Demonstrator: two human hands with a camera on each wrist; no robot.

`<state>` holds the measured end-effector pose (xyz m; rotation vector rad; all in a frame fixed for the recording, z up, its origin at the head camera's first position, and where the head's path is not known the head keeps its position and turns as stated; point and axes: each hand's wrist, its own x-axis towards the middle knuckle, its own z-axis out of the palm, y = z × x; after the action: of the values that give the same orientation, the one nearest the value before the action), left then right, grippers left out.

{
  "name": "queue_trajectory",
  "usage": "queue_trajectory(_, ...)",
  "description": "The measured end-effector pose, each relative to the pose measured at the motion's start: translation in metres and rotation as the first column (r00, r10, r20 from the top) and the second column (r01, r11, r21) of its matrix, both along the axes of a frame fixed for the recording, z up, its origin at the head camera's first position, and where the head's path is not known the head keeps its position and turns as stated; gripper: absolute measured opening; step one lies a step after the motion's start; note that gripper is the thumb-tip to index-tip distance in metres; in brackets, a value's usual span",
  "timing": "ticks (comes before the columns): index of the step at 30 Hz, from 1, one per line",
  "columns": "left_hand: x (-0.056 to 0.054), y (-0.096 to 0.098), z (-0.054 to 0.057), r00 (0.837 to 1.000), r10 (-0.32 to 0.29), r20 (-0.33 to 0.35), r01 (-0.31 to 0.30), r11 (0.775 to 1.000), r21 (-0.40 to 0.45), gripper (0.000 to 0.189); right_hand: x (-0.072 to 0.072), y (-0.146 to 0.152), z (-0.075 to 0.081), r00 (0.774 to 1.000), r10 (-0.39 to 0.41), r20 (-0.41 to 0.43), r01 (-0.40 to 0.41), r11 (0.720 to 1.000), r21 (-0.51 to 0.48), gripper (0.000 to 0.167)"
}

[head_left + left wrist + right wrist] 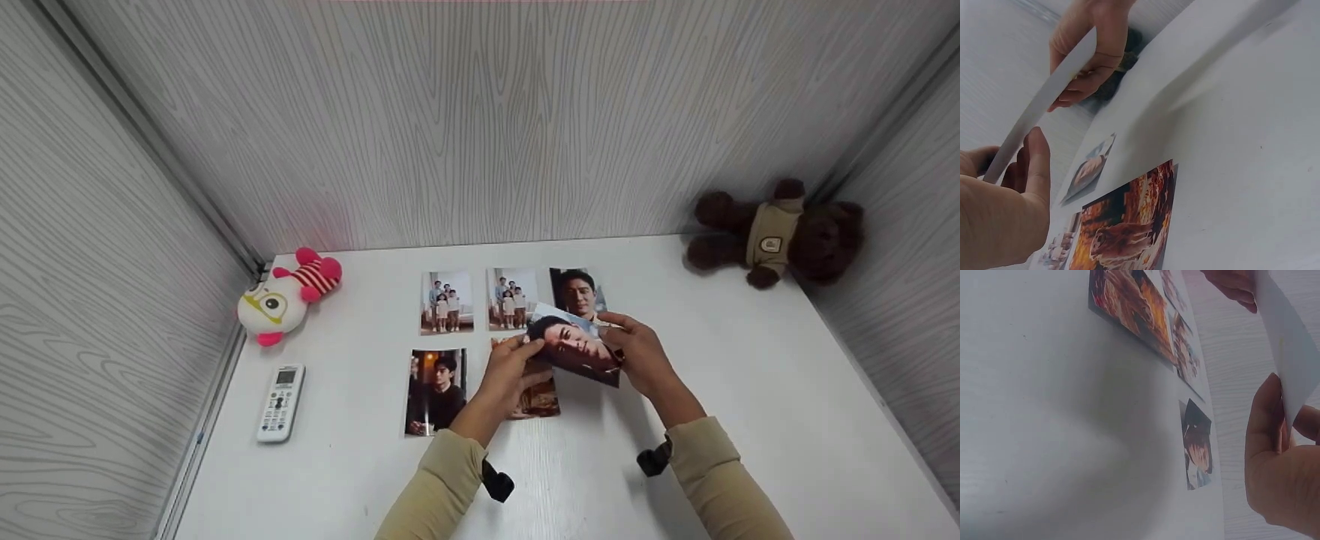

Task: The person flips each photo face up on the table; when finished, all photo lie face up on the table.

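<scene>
Above the white table, both hands hold a photo print [576, 349] of a person, tilted, picture side up. My left hand [504, 376] pinches its left edge between thumb and fingers, while my right hand [645, 358] grips the right edge. In the left wrist view the print appears nearly edge-on, and its plain white back [1289, 343] faces the right wrist camera. Under the left hand lies a dog photo [1129, 236], partly covered in the head view. Just behind the held print, a portrait photo [577, 289] lies on the table, its lower part overlapped.
Two family photos [447, 304] lie to the left in the back row, with a photo of a person in a dark top [435, 397] in front. A white remote control [281, 403] and a pink-and-white plush toy [281, 300] are farther left. A brown teddy bear [776, 232] lies back right.
</scene>
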<state>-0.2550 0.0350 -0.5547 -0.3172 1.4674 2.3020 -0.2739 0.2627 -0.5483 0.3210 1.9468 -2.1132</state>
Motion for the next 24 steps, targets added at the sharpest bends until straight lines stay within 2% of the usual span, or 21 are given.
queue_trajectory(6, 0.005, 0.012, 0.001, 1.0, 0.018, 0.001, -0.018, 0.997, 0.069, 0.043, 0.002, -0.005, 0.004, 0.993, -0.118, 0.025, 0.12, 0.989, -0.086, 0.037)
queue_trajectory(10, 0.006, 0.019, 0.0, 0.999, 0.051, -0.001, -0.051, 0.997, 0.057, 0.039, 0.003, -0.009, 0.002, 0.99, -0.141, 0.015, 0.142, 0.988, -0.059, 0.034)
queue_trajectory(13, 0.005, 0.02, -0.001, 0.996, 0.094, -0.007, -0.094, 0.995, 0.031, 0.037, 0.005, -0.011, 0.001, 0.994, -0.109, 0.007, 0.109, 0.994, -0.018, 0.037)
queue_trajectory(17, 0.003, 0.017, -0.001, 0.992, 0.127, -0.021, -0.127, 0.992, -0.003, 0.035, 0.006, -0.009, 0.0, 1.0, -0.019, 0.011, 0.018, 1.0, 0.023, 0.047)
queue_trajectory(22, 0.001, 0.013, 0.002, 0.994, 0.104, -0.033, -0.107, 0.99, -0.091, 0.035, 0.007, -0.005, 0.001, 0.993, 0.115, 0.018, -0.115, 0.993, 0.037, 0.06)
queue_trajectory(24, 0.0, 0.012, 0.002, 0.995, 0.095, -0.042, -0.099, 0.988, -0.119, 0.036, 0.008, -0.004, 0.002, 0.99, 0.138, 0.023, -0.138, 0.99, 0.038, 0.061)
